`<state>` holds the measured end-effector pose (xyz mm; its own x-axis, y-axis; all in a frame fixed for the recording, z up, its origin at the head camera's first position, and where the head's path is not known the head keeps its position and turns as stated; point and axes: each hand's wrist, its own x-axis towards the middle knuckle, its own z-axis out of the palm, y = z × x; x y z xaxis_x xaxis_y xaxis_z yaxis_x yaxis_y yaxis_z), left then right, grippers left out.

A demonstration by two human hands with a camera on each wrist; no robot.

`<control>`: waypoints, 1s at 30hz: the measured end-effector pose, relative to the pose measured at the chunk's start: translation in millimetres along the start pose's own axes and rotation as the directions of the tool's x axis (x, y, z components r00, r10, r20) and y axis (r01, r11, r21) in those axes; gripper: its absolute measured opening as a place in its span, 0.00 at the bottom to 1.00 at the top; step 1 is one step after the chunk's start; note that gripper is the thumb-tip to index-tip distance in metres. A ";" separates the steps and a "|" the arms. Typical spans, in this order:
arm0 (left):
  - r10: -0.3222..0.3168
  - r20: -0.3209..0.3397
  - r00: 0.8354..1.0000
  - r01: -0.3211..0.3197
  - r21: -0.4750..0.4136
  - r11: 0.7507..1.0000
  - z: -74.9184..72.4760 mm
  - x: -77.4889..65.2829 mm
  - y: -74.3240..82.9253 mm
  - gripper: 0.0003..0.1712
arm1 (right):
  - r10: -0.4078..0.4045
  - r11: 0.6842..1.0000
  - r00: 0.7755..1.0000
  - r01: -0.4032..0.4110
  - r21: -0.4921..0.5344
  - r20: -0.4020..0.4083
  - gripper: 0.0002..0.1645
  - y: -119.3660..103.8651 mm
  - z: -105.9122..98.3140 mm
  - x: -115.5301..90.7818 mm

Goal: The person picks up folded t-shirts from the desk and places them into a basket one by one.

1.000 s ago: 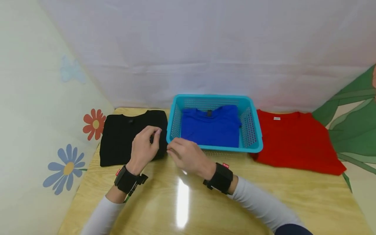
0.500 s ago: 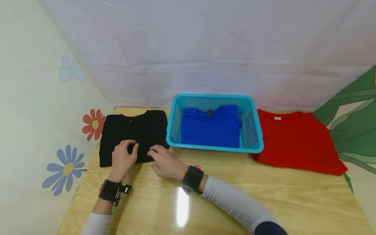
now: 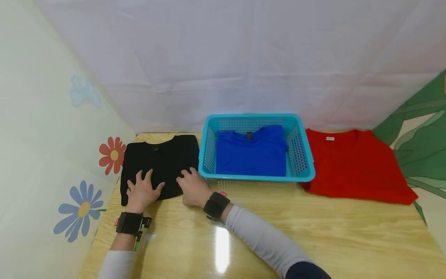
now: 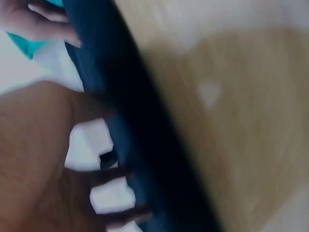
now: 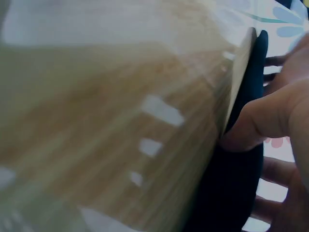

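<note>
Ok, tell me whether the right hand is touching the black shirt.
Touching. The right wrist view shows it: the right hand has its thumb directly against the edge of the black shirt.

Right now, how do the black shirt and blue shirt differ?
The black shirt lies on the table; the blue shirt lies in the basket. The left hand and right hand touch the black shirt; neither touches the blue shirt. Both shirts are folded, necklines at the far side.
</note>
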<state>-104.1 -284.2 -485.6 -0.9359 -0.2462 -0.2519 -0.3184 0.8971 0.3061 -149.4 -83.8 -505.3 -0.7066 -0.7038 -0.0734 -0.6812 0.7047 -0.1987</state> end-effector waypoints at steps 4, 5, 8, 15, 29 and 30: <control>0.026 0.048 0.999 -0.029 0.062 0.998 -8.6 0.6 4.9 0.46 | 0.006 0.988 0.999 -0.013 -0.153 -0.048 0.31 -7.7 0.6 3.1; 0.029 0.049 0.998 -0.032 0.066 0.997 -10.1 1.3 5.7 0.47 | 0.007 0.986 0.998 -0.016 -0.165 -0.055 0.31 -9.2 -0.3 3.4; 0.031 0.048 0.998 -0.035 0.076 0.997 -12.7 1.0 6.7 0.47 | 0.005 0.983 0.999 -0.015 -0.185 -0.054 0.33 -11.4 -3.2 3.4; 0.022 0.039 0.999 -0.025 0.088 0.996 -6.6 -12.1 7.0 0.47 | -0.008 0.984 1.000 0.006 -0.179 -0.014 0.38 -8.6 -5.4 -5.7; -0.014 0.031 0.999 0.011 0.090 0.996 6.5 -45.8 19.5 0.47 | -0.038 0.984 0.999 0.033 -0.177 -0.025 0.30 -10.7 -3.5 -35.9; -0.017 0.030 0.999 0.015 0.091 0.996 7.2 -49.8 20.0 0.47 | -0.044 0.984 0.999 0.039 -0.173 -0.025 0.30 -11.5 -3.4 -39.5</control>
<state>-62.8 -251.4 -473.6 -0.9253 -0.2507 -0.2844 -0.3170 0.9231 0.2176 -114.3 -63.8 -496.7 -0.6808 -0.7314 -0.0403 -0.7308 0.6819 -0.0294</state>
